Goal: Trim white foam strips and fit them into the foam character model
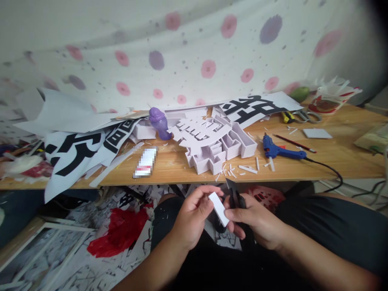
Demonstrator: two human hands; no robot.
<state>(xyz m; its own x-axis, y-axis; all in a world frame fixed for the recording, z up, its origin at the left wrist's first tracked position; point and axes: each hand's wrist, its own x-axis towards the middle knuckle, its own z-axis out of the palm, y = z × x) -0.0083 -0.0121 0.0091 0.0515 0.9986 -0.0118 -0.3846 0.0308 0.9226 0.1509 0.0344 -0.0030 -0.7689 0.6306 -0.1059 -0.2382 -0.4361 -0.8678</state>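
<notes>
In front of my lap, my left hand [195,214] grips a small white foam-board block [218,209] between thumb and fingers. My right hand [257,218] is closed around a black utility knife [234,195], its blade pointing up and toward the table. The right thumb also touches the lower end of the block. Just beyond the hands, on the table, stand hollow white foam-board letter shapes [209,157], partly stacked. White offcut strips [230,170] lie scattered by them.
On the wooden table [169,171] are a phone [145,161], a purple bottle [159,123], a blue glue gun [280,150] with its cord, a pencil [294,143], scissors [306,117] and printed sheets [75,149]. A red plastic bag [121,232] lies below among scraps.
</notes>
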